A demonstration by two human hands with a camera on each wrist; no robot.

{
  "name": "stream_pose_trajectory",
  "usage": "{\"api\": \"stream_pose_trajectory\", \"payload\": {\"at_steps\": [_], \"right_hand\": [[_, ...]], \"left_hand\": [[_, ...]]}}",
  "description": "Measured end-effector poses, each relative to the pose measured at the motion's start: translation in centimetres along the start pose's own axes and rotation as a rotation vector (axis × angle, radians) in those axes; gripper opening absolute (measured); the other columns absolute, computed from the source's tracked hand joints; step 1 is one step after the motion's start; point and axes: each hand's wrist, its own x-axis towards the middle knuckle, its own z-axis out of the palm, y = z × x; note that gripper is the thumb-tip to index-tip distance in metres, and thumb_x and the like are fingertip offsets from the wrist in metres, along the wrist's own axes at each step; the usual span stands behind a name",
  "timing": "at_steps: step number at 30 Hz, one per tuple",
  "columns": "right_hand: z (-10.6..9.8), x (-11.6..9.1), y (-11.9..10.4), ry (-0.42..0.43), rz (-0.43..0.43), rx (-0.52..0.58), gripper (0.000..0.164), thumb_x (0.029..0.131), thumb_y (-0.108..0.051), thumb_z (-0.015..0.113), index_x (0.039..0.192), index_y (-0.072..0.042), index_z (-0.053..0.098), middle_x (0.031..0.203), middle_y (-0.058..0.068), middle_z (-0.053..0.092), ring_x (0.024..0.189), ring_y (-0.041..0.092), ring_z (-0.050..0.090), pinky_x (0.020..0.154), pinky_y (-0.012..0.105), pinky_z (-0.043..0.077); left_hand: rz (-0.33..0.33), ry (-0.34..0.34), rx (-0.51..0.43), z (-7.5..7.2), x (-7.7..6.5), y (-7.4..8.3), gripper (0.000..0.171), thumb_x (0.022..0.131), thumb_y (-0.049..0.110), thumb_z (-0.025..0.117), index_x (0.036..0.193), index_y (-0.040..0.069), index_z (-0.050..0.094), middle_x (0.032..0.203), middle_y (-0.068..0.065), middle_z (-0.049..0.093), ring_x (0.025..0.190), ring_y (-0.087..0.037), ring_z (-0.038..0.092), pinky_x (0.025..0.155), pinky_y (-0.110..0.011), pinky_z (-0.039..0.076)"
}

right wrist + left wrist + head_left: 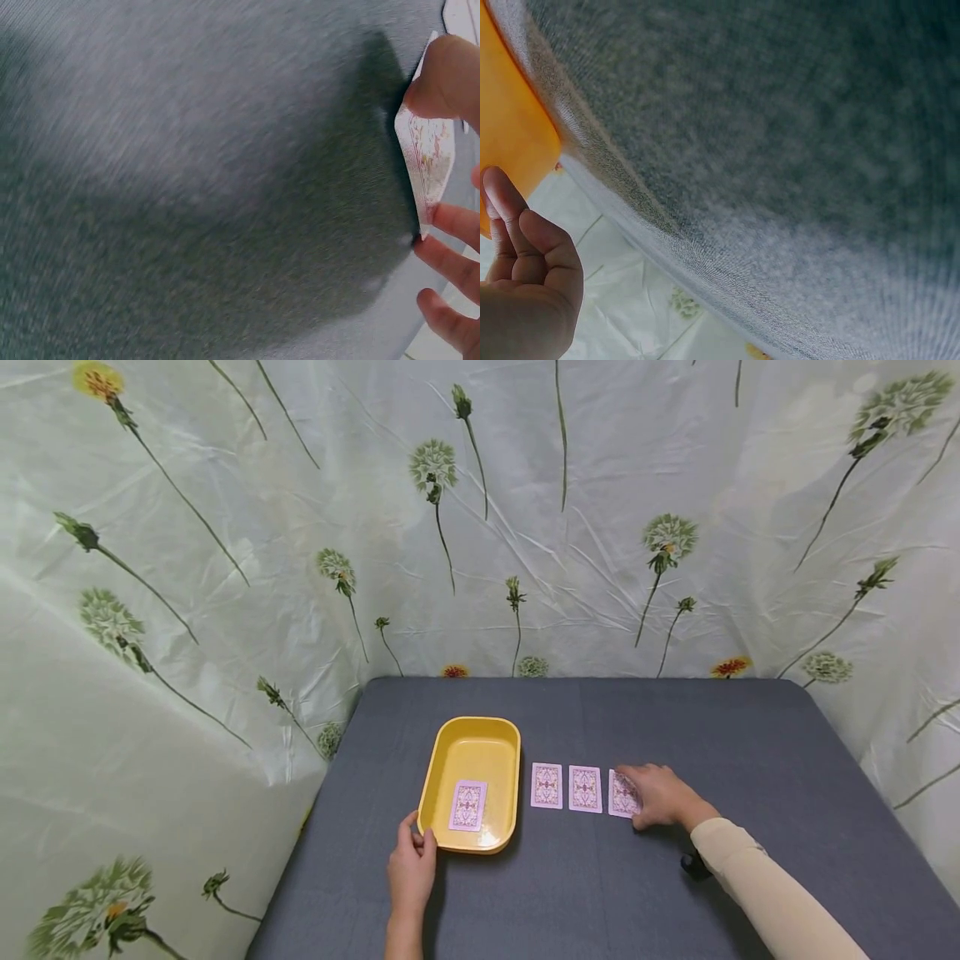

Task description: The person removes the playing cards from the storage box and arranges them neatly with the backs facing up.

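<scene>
My right hand (662,795) pinches the rightmost playing card (621,795) by its opposite edges. In the right wrist view the thumb is at one end of this card (429,154) and fingertips are at the other; the card looks slightly bowed. Two more face-down cards, a middle one (585,789) and a left one (547,786), lie beside it in a row. At the near left corner of a yellow tray (431,777), my left hand (412,867) grips the rim with thumb and fingers. Inside the tray lies one face-down card (468,806) with a pink patterned back.
A dark grey cloth (600,885) covers the table. Pale fabric with printed dandelions (480,568) hangs behind and to the sides. A small black object (695,866) shows beneath the right forearm.
</scene>
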Motion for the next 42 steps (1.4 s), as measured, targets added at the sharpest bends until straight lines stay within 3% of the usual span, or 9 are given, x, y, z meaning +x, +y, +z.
{"api": "stream_pose_trajectory", "payload": {"at_steps": [11,17,25,32,42], "right_hand": [[0.2,0.2,0.0,-0.021,0.011,-0.038,0.078,0.062,-0.021,0.081,0.132,0.001,0.054,0.127,0.021,0.058,0.119,0.044,0.051,0.096,0.064,0.034],[-0.2,0.5,-0.6,0.025,-0.018,-0.098,0.066,0.071,-0.035,0.077,0.125,-0.001,0.061,0.124,0.017,0.061,0.119,0.040,0.050,0.094,0.061,0.035],[-1.9,2.6,-4.0,0.099,-0.047,-0.166,0.038,0.084,-0.028,0.069,0.111,-0.001,0.068,0.107,0.014,0.068,0.103,0.034,0.061,0.086,0.055,0.043],[-3.1,4.4,-7.2,0.123,-0.098,-0.117,0.032,0.086,-0.021,0.067,0.110,0.000,0.068,0.103,0.013,0.070,0.094,0.029,0.066,0.079,0.050,0.045],[-4.1,6.7,-10.7,0.103,-0.143,-0.045,0.029,0.088,-0.022,0.067,0.111,-0.004,0.068,0.102,0.011,0.071,0.086,0.024,0.066,0.078,0.049,0.045]], "left_hand": [[0.030,0.024,-0.002,0.0,0.0,-0.1,0.036,0.092,0.009,0.061,0.127,0.000,0.055,0.069,0.001,0.051,0.056,-0.011,0.045,0.054,-0.030,0.037],[0.026,0.016,0.002,0.1,0.0,-0.2,0.037,0.093,0.009,0.061,0.128,-0.001,0.055,0.070,0.001,0.050,0.057,-0.011,0.044,0.054,-0.030,0.036],[0.021,0.021,0.016,0.1,-0.1,-0.2,0.037,0.093,0.009,0.061,0.128,0.000,0.054,0.070,0.000,0.050,0.057,-0.012,0.044,0.053,-0.029,0.036],[0.017,0.020,0.012,0.1,0.0,-0.1,0.037,0.093,0.011,0.061,0.128,0.000,0.054,0.070,0.001,0.050,0.057,-0.012,0.044,0.054,-0.029,0.036],[0.019,0.019,0.002,0.1,-0.1,-0.1,0.038,0.093,0.009,0.060,0.128,-0.001,0.054,0.070,0.001,0.050,0.057,-0.011,0.045,0.053,-0.029,0.036]]}}
